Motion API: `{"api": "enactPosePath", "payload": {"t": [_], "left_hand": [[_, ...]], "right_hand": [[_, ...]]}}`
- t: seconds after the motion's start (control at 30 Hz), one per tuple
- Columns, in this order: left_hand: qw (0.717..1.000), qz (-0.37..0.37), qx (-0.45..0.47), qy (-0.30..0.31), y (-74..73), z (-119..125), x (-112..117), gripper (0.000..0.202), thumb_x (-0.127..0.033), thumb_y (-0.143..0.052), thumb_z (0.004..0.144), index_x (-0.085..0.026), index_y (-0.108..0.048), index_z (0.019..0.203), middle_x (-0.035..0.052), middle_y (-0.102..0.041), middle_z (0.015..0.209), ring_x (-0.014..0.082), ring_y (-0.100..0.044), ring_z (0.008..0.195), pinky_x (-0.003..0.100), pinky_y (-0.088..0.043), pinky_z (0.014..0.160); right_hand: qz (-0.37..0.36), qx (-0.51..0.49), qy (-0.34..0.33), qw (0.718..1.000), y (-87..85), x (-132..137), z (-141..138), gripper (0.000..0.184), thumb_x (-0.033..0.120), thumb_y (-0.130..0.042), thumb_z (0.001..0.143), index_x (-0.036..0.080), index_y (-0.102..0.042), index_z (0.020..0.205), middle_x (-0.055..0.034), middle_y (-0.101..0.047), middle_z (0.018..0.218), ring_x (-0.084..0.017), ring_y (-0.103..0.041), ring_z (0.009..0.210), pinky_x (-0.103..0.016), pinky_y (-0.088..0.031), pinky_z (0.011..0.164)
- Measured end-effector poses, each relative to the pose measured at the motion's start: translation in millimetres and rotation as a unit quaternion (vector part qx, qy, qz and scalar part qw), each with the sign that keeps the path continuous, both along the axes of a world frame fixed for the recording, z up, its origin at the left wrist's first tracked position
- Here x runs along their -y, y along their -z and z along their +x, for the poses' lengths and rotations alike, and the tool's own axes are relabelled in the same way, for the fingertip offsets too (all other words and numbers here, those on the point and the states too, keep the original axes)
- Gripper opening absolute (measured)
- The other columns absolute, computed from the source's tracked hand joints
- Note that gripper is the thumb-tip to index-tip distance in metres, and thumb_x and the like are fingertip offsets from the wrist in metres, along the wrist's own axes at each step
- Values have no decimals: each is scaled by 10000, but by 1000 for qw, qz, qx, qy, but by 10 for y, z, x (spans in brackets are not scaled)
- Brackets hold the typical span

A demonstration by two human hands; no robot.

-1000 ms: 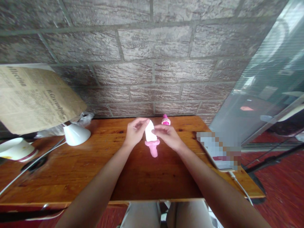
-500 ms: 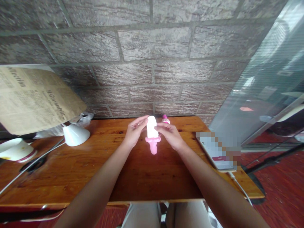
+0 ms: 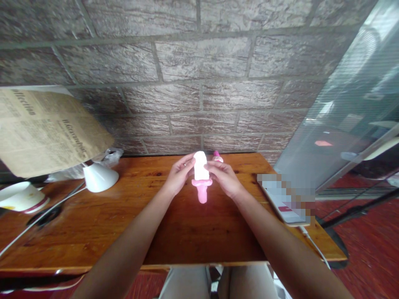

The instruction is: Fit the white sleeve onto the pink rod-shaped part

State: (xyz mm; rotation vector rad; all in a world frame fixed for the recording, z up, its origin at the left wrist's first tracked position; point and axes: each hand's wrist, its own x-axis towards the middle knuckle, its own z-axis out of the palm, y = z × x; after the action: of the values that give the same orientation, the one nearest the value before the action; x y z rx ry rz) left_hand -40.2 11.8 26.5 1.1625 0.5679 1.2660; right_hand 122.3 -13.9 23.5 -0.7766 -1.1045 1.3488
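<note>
Between my hands, above the table, is a white-and-pink piece that looks like modelling clay point(image 3: 201, 167). Its upper part is a bright white block with a rounded top; below it come a pink crossbar and a short pink handle pointing towards me. My left hand point(image 3: 179, 176) pinches the block's left side near the top with thumb and fingers. On the right side, my right hand point(image 3: 226, 176) presses its thumb and fingertips against the white part. Just behind my right hand a small pink-and-white object point(image 3: 217, 157) stands on the table, partly hidden.
The wooden table point(image 3: 102, 232) meets a brick wall point(image 3: 202, 95). At left are a paper cup point(image 3: 20, 197), a white lamp base point(image 3: 100, 177), a newsprint-patterned shade point(image 3: 52, 128) and a black object point(image 3: 46, 216). A phone point(image 3: 285, 203) with a cable lies right.
The white-and-pink clay piece has shifted slightly to the right. My left hand has followed it, its fingers bent a little more; my right hand has barely moved.
</note>
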Motion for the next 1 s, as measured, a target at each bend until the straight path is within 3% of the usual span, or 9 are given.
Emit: {"api": "enactPosePath", "payload": {"t": [0.2, 0.37, 0.47, 0.6, 0.73, 1.0], "left_hand": [[999, 8, -48, -5, 32, 13, 4, 302, -413, -765, 743, -168, -769, 919, 68, -756, 892, 201, -691, 810, 298, -511, 756], [995, 30, -88, -46, 55, 20, 16, 312, -439, -754, 748, -168, -771, 902, 58, -755, 848, 221, -687, 851, 321, -514, 782], [996, 27, -71, -44, 65, 35, 25, 297, -420, -758, 751, -168, -768, 910, 52, -754, 852, 206, -684, 826, 317, -514, 783], [999, -32, -11, -3, 56, 78, 39, 314, -435, -756, 753, -152, -758, 889, 55, -746, 861, 163, -663, 728, 280, -518, 706], [996, -81, 17, 28, 50, 124, 45, 418, -468, -740, 761, -147, -734, 1029, 83, -738, 981, 184, -673, 795, 282, -540, 702], [998, -65, 15, 5, 59, 174, 59, 413, -463, -722, 780, -152, -731, 1052, 84, -726, 1070, 222, -670, 945, 299, -553, 783]], "right_hand": [[1, -7, 11, 1000, -23, 2, -1, 269, 373, -805, 649, 198, -760, 848, -9, -693, 807, -134, -611, 709, -283, -475, 668], [1, 8, 26, 1000, -58, 26, -6, 271, 385, -817, 627, 207, -764, 824, -16, -692, 772, -152, -605, 702, -312, -488, 679], [10, 8, 26, 1000, -68, 44, -10, 219, 354, -802, 655, 214, -761, 819, -18, -692, 781, -158, -606, 715, -321, -488, 689], [-8, -24, 2, 1000, -51, 47, -21, 242, 362, -797, 666, 203, -755, 844, -15, -700, 808, -145, -612, 716, -300, -483, 676], [-38, -58, -26, 997, -15, 23, -32, 303, 387, -823, 629, 176, -750, 834, -11, -700, 782, -122, -598, 676, -270, -472, 655], [-51, -76, -20, 996, 31, -35, -32, 300, 374, -839, 611, 186, -760, 831, 0, -700, 758, -122, -593, 684, -265, -448, 657]]}}
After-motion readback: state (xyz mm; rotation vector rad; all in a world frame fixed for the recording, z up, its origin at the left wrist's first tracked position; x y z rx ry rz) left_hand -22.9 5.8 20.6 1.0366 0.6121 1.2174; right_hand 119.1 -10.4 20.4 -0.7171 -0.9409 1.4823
